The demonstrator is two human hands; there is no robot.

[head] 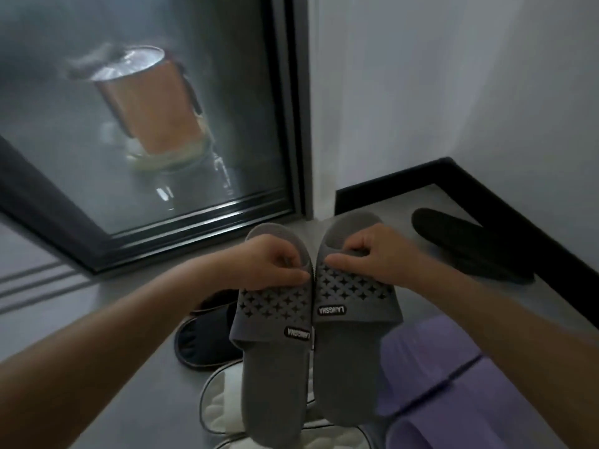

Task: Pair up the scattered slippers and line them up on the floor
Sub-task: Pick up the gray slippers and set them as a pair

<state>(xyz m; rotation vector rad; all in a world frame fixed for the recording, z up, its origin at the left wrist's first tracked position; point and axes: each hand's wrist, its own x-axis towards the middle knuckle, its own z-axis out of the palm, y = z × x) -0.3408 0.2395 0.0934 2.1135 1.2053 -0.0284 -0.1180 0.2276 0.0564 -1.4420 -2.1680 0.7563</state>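
I hold two matching grey slippers with star cut-outs side by side above the floor, toes pointing away from me. My left hand [275, 264] pinches the strap edge of the left grey slipper [272, 367]. My right hand [372, 254] pinches the strap of the right grey slipper [350, 361]. Below them lie a dark navy slipper [204, 338], a pair of white slippers [220, 406] partly hidden, and two purple slippers [447, 384]. A single black slipper [466, 244] rests by the right wall.
A frosted glass door [146, 124] with a dark frame stands ahead on the left, an orange bin blurred behind it. A white wall with black skirting [518, 222] closes the corner on the right. The floor [123, 335] is grey.
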